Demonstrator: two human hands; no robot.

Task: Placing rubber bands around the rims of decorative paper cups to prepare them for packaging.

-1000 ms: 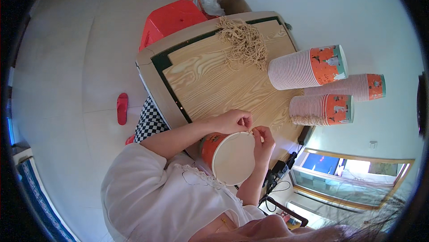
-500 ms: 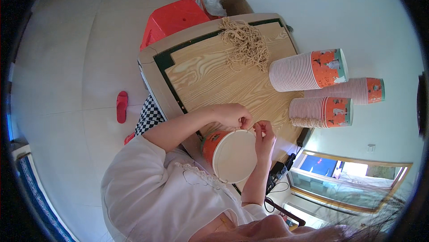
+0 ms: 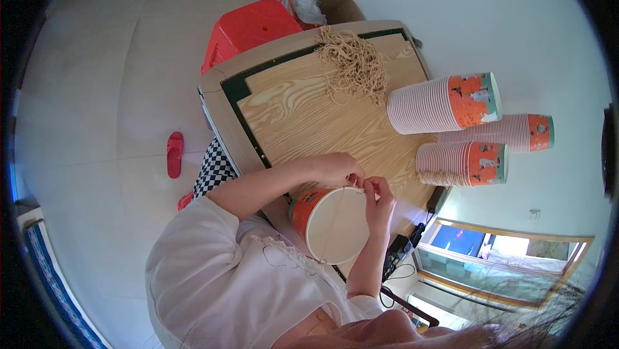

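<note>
Lying against my body is an orange printed paper bucket (image 3: 305,210) whose round white end (image 3: 351,223) faces the camera. A thin tan cord (image 3: 333,230) crosses that end, from the lower rim up to my fingers. At the top of the rim, my left hand (image 3: 338,167) is closed, its fingertips pinched at the cord. Right beside it, my right hand (image 3: 380,195) also pinches there, its fingers bent over the rim. The two sets of fingertips nearly meet, and they hide the exact point where the cord joins the rim.
A loose heap of tan cords (image 3: 354,65) rests on the wood-grain table (image 3: 296,114). Nested buckets stand in three stacks, including a large one (image 3: 445,103); cords lie along a shorter stack (image 3: 461,163). A red stool (image 3: 248,33) adjoins the table. Black adapters (image 3: 400,246) and cables sit nearby.
My right hand has shifted slightly left, closer to my left hand. The cord, which ran lower along the rim, now crosses the middle of the white end in a straighter line.
</note>
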